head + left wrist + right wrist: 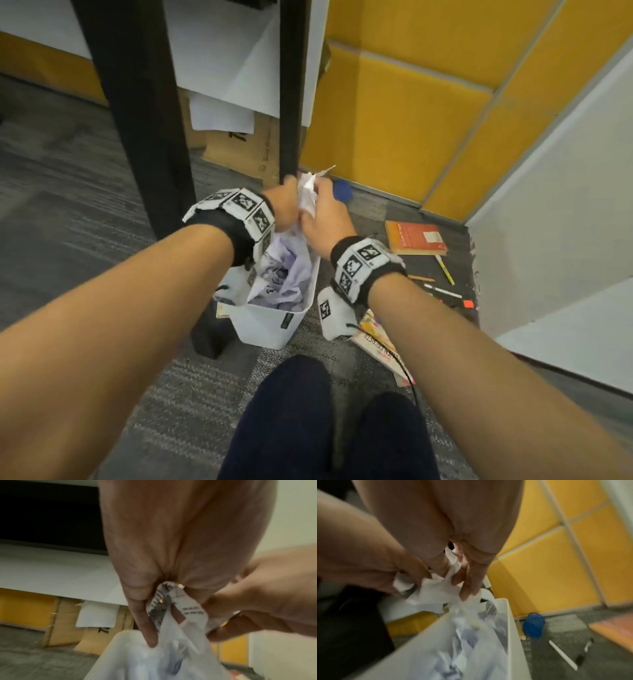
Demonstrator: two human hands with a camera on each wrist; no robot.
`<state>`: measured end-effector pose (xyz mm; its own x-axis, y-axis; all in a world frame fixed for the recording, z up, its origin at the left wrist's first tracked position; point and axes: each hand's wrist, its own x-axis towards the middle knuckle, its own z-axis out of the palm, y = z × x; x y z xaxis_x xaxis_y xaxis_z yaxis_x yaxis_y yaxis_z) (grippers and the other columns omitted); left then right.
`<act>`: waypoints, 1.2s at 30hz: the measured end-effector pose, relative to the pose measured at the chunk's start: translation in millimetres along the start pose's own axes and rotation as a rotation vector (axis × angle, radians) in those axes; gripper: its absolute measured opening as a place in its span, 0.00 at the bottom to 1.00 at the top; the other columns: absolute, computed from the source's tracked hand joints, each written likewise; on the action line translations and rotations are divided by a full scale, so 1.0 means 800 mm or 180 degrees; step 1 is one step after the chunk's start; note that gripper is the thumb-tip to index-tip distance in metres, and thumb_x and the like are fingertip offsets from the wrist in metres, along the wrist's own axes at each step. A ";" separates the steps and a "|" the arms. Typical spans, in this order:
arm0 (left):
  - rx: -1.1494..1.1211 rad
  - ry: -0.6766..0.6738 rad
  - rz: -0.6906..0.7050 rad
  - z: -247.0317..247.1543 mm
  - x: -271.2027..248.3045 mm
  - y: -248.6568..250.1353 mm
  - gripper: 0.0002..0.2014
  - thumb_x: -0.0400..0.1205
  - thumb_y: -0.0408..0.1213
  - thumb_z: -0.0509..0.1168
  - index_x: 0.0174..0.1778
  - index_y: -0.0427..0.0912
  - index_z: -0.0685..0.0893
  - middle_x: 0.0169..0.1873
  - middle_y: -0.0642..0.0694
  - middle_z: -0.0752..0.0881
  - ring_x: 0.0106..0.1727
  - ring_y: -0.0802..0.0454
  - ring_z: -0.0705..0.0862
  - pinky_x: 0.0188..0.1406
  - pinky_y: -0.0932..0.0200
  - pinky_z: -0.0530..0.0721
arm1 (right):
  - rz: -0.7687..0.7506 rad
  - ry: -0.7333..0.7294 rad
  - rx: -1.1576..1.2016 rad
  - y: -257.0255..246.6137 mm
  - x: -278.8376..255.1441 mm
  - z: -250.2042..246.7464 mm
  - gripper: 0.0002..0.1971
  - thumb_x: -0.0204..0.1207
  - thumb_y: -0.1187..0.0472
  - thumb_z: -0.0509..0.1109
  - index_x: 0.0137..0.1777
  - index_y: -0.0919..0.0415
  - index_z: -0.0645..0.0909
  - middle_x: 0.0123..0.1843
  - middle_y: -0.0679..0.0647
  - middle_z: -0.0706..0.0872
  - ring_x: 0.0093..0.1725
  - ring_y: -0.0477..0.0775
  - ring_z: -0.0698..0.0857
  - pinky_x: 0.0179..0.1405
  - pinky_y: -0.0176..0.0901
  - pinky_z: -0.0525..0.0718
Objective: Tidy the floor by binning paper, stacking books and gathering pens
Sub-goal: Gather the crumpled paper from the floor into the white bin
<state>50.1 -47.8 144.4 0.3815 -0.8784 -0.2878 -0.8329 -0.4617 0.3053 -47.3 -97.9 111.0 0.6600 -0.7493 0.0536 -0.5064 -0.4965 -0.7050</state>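
Both hands hold one crumpled white printed paper [307, 196] above the white bin [274, 325], which is full of crumpled paper. My left hand [286, 205] grips the paper's left side and my right hand [325, 219] grips its right side. In the left wrist view the paper [171, 609] is pinched between the left fingers [145, 622]. The right wrist view shows the paper [436, 589] hanging over the bin [510, 615]. An orange book [416, 237] lies on the carpet to the right, with several pens [445, 270] beside it. Another book [380, 346] lies under my right forearm.
A black table leg [137, 120] stands just left of the bin. A blue mesh cup [342, 190] lies on its side by the yellow wall [411, 120]. Cardboard and white sheets [222, 116] lean behind the table. A white panel [565, 222] closes the right side. My dark-clad knees [325, 428] fill the bottom.
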 end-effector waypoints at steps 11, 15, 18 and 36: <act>0.0813 -0.0689 -0.0469 0.137 0.020 -0.081 0.43 0.84 0.53 0.54 0.84 0.32 0.36 0.84 0.36 0.40 0.85 0.39 0.41 0.84 0.46 0.41 | -0.0380 -0.1504 -0.2488 0.059 -0.025 0.078 0.21 0.81 0.50 0.58 0.73 0.53 0.75 0.72 0.57 0.77 0.76 0.64 0.68 0.75 0.74 0.55; 0.0819 -0.0819 -0.0569 0.148 0.022 -0.079 0.39 0.85 0.53 0.48 0.85 0.34 0.39 0.84 0.37 0.40 0.85 0.38 0.38 0.84 0.47 0.38 | -0.0376 -0.1875 -0.3273 0.056 -0.017 0.084 0.24 0.82 0.47 0.51 0.65 0.54 0.83 0.74 0.55 0.78 0.79 0.63 0.62 0.73 0.84 0.47; 0.0603 -0.0850 -0.0669 0.142 0.035 -0.078 0.41 0.82 0.55 0.52 0.85 0.34 0.45 0.84 0.36 0.45 0.85 0.37 0.42 0.84 0.46 0.42 | -0.0304 -0.1802 -0.2920 0.052 -0.012 0.079 0.18 0.79 0.52 0.58 0.59 0.56 0.86 0.69 0.57 0.81 0.76 0.63 0.66 0.73 0.82 0.52; 0.0393 -0.0020 -0.0932 0.058 0.023 -0.059 0.22 0.89 0.45 0.51 0.71 0.34 0.77 0.68 0.36 0.80 0.69 0.38 0.79 0.66 0.49 0.78 | 0.1540 -0.1140 -0.1263 0.064 -0.038 0.033 0.21 0.82 0.52 0.61 0.65 0.69 0.76 0.66 0.65 0.83 0.62 0.67 0.83 0.49 0.47 0.77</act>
<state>77.9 -36.3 82.5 0.6101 -0.7095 -0.3528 -0.7305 -0.6761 0.0962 -78.6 -89.1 54.8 0.4176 -0.7697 -0.4829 -0.9067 -0.3180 -0.2772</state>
